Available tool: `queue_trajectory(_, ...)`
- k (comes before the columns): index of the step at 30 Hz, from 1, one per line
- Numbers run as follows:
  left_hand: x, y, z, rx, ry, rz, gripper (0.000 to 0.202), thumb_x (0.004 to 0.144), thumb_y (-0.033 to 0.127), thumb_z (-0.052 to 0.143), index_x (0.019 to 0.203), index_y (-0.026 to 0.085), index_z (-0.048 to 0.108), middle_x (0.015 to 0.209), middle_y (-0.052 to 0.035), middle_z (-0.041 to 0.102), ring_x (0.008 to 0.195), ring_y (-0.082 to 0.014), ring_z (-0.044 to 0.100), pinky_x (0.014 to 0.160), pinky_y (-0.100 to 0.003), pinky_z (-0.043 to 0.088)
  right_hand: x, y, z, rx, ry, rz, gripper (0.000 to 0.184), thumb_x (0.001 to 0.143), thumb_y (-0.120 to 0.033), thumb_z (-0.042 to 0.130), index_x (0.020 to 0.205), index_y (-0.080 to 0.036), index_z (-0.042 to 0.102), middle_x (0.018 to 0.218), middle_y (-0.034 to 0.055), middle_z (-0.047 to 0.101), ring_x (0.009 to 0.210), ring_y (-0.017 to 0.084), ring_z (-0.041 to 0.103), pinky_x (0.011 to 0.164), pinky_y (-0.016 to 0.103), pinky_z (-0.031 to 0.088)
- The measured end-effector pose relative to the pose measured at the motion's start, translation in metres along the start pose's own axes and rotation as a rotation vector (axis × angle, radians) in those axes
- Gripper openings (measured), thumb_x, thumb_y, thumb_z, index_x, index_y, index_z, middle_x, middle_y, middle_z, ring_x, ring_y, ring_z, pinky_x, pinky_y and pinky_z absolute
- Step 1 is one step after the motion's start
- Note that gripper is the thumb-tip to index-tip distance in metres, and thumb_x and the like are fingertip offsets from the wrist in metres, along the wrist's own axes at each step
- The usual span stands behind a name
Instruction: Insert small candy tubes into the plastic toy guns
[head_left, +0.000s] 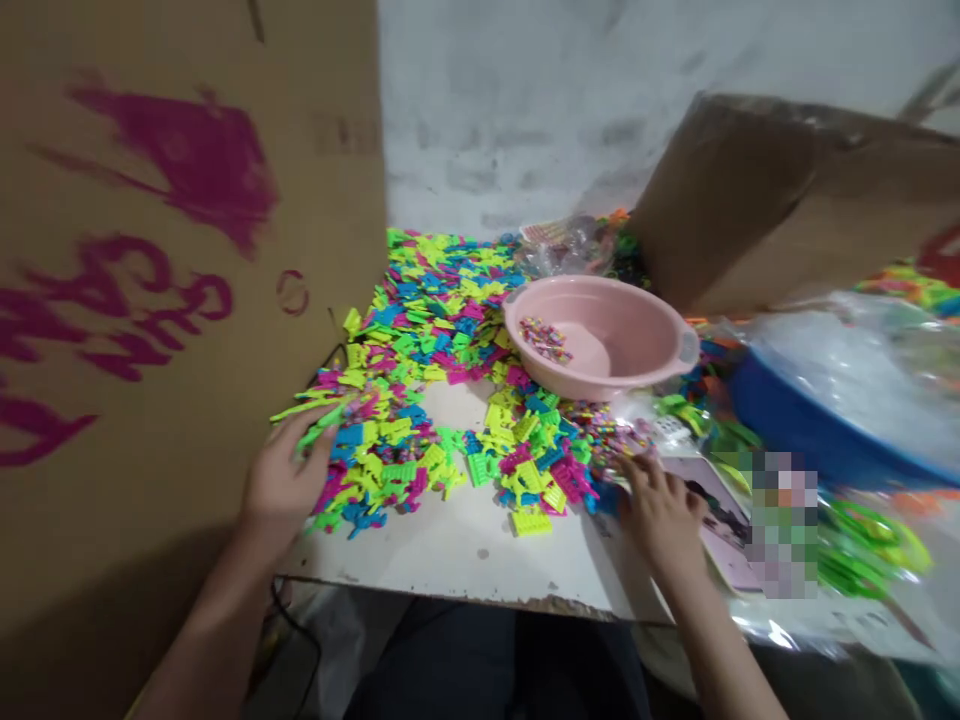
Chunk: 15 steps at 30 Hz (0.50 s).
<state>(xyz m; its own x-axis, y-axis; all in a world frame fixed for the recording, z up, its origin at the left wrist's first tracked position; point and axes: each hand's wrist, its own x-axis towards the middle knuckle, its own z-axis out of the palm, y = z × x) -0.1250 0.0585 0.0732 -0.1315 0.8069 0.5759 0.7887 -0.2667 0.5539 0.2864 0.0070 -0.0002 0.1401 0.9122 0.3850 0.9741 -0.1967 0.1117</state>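
Head view: left hand (281, 480) clenched green plastic strips (315, 415) at nine o'clock of the heaped neon plastic comb pieces (420, 400); right hand (660, 515), released, rested fingertips on small beads (619, 435) below the pink plastic basin (600, 335), handy for sorting.

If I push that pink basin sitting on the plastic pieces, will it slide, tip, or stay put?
The pink basin looks thin and nearly empty, so probably light. It rests on loose plastic pieces, so it would likely slide or rock. Its wide, low shape makes tipping unlikely.

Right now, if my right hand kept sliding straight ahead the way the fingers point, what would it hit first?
Probably the small beads at the right hand's fingertips, then the pink basin; depth is hard to judge.
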Motion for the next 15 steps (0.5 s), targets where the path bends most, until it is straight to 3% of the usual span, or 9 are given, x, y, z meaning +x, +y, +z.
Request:
queue_trajectory(3,0.011,-0.013,0.000,0.071,-0.007,0.058,0.028,0.092,0.027,0.049,0.110,0.020,0.069,0.114,-0.0068,0.072,0.108,-0.0243,0.065,0.098,-0.038,0.050,0.010,0.007,0.006,-0.053,0.072,0.036,0.032,0.094,-0.021,0.044,0.119,-0.017,0.063,0.120,0.0171,0.065,0.093,0.034,0.059,0.070,0.046,0.039)
queue_trajectory(9,0.015,-0.021,0.005,0.357,-0.174,0.072,0.044,0.088,0.012,0.041,0.121,0.023,0.068,0.126,-0.0078,0.069,0.119,-0.0258,0.060,0.110,-0.048,0.038,0.027,0.039,0.021,-0.011,0.101,-0.078,0.031,0.092,-0.026,0.035,0.083,-0.022,0.064,0.092,0.0149,0.069,0.080,0.032,0.061,0.061,0.040,0.033)
queue_trajectory(12,0.014,-0.025,0.011,0.368,-0.247,0.066,0.044,0.089,0.017,0.044,0.127,0.027,0.064,0.130,-0.0059,0.067,0.122,-0.0264,0.059,0.113,-0.052,0.035,0.026,0.051,0.020,0.088,0.141,-0.118,0.031,0.091,-0.033,0.034,0.079,-0.024,0.061,0.084,0.0142,0.070,0.078,0.032,0.062,0.061,0.040,0.032)
queue_trajectory(15,0.012,-0.028,0.014,0.384,-0.302,0.047,0.043,0.093,0.031,0.045,0.135,0.027,0.058,0.138,-0.0078,0.062,0.129,-0.0293,0.054,0.116,-0.058,0.028,0.016,0.058,0.015,0.343,0.144,-0.028,0.029,0.086,-0.046,0.041,0.083,-0.024,0.061,0.080,0.0129,0.071,0.076,0.032,0.065,0.060,0.040,0.039)
